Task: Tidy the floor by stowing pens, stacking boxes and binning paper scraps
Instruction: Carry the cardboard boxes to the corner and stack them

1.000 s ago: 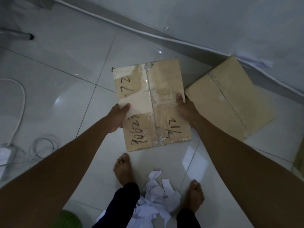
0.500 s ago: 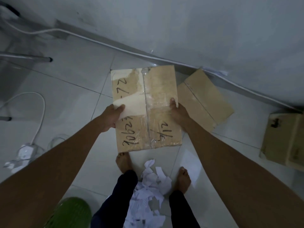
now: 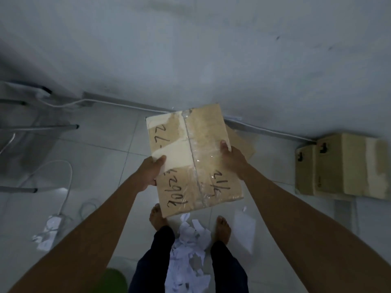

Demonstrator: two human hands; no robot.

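A taped cardboard box (image 3: 203,136) with black handwriting hangs in the air in front of me, held from both sides. My left hand (image 3: 149,173) grips its left edge with the thumb on top. My right hand (image 3: 231,160) grips its right edge the same way. A second flat box (image 3: 241,142) lies on the floor behind it, mostly hidden. Two more boxes (image 3: 347,166) stand side by side against the wall at the right. White paper scraps (image 3: 188,248) lie in a heap between my bare feet.
A green bin (image 3: 112,281) shows at the bottom edge. A white power strip (image 3: 49,230) with its cable lies on the tiles at the left, near metal chair legs (image 3: 38,127). A cable runs along the foot of the wall.
The box has come up off the floor toward me, held in both hands. My view has tilted up, so the wall and the boxes at the right now show.
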